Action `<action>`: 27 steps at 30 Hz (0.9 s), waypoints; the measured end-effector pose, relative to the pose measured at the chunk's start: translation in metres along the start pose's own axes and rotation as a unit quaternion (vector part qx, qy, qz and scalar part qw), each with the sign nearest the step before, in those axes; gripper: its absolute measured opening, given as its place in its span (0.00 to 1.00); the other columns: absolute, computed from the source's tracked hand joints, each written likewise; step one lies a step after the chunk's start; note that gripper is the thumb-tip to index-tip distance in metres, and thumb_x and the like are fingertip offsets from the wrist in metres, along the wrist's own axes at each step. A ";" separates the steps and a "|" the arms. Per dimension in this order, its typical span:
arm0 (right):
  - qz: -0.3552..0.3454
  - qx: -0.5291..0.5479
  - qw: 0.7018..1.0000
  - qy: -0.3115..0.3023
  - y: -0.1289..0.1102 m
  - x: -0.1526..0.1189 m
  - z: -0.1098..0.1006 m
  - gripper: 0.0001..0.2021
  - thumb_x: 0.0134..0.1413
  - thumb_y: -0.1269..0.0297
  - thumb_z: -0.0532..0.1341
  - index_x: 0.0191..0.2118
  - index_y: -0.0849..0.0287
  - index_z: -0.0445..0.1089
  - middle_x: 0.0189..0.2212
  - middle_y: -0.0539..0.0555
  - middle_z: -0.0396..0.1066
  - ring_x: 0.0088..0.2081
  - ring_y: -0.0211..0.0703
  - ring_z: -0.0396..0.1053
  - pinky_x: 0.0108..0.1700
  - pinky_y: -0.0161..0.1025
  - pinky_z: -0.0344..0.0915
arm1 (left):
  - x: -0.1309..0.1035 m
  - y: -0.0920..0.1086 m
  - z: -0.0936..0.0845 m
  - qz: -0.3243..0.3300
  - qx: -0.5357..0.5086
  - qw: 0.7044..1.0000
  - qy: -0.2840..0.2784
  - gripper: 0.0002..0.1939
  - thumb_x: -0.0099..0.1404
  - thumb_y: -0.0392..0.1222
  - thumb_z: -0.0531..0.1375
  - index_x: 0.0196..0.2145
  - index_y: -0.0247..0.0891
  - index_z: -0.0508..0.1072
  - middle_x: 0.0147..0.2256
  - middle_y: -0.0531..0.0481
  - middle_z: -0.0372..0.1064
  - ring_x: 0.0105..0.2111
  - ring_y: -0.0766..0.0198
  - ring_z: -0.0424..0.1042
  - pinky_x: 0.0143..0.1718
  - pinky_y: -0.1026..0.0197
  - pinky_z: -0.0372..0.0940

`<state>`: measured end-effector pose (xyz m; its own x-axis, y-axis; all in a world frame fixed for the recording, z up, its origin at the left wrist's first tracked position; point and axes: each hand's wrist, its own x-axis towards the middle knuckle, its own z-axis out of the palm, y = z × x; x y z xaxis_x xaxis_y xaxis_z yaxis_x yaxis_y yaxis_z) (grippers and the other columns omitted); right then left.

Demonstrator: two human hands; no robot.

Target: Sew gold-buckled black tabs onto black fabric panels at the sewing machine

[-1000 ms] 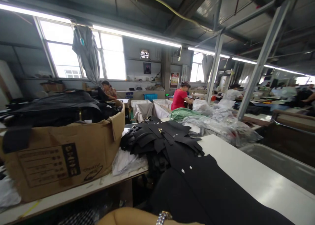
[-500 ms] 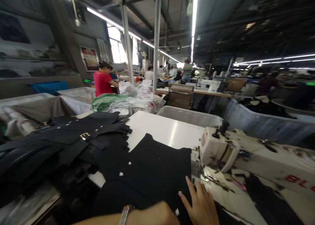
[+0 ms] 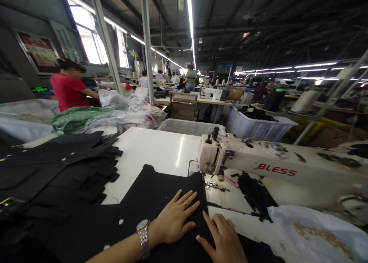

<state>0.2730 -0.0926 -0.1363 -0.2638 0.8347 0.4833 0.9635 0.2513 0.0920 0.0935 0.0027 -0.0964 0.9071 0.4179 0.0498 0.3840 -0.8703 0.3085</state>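
Note:
A black fabric piece [image 3: 161, 186] lies flat on the white table, its right edge beside the needle area of a sewing machine [image 3: 211, 155] marked BLESS. My left hand [image 3: 175, 219], with a wristwatch [image 3: 143, 238], rests on this cloth, fingers spread toward the machine. Close by on the right, my right hand [image 3: 222, 236] touches the cloth's right edge with its fingers apart and nothing held in them. Small white bits [image 3: 121, 221] dot the black material. To the left spreads a pile of cut black pieces [image 3: 57, 163].
Beside the machine lie a pink-handled tool [image 3: 231, 181], black strips [image 3: 255, 196] and a clear bag [image 3: 313, 232] with a gold chain. Beyond the table stand a plastic bin [image 3: 189, 127] and bagged goods [image 3: 123, 115]. A person in red [image 3: 69, 88] works at the back left.
The view has swung right, bringing more of the machine and the chain bag into sight. My left hand has moved forward and now lies spread on the cloth; my right hand stays near its edge.

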 end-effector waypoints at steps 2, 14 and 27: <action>0.008 -0.004 1.000 0.009 -0.001 -0.004 0.000 0.22 0.53 0.51 0.50 0.46 0.61 0.64 0.29 0.56 0.67 0.30 0.46 0.67 0.31 0.42 0.64 | 0.000 0.002 -0.001 0.003 -0.002 1.000 -0.006 0.28 0.62 0.46 0.49 0.58 0.44 0.43 0.60 0.46 0.36 0.58 0.54 0.39 0.56 0.44 0.39; 0.037 0.037 0.999 0.011 -0.003 -0.013 -0.003 0.20 0.49 0.53 0.55 0.45 0.58 0.65 0.30 0.56 0.67 0.32 0.47 0.67 0.33 0.42 0.65 | -0.001 0.010 -0.003 0.014 0.016 1.000 -0.007 0.26 0.61 0.42 0.49 0.56 0.45 0.48 0.59 0.48 0.41 0.57 0.54 0.45 0.55 0.47 0.45; 0.307 -0.066 0.915 -0.252 0.118 0.032 -0.031 0.04 0.53 0.70 0.56 0.32 0.64 0.67 0.32 0.54 0.67 0.34 0.40 0.67 0.37 0.40 0.64 | 0.083 0.020 0.020 0.112 0.077 0.991 0.011 0.16 0.62 0.42 0.47 0.22 0.34 0.66 0.23 0.50 0.68 0.23 0.66 0.67 0.22 0.66 0.54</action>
<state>0.3793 -0.0515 -0.0828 0.3741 0.9272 0.0189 0.9254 -0.3746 0.0579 0.1794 0.0148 -0.1052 0.9695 0.2130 0.1215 0.1960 -0.9708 0.1386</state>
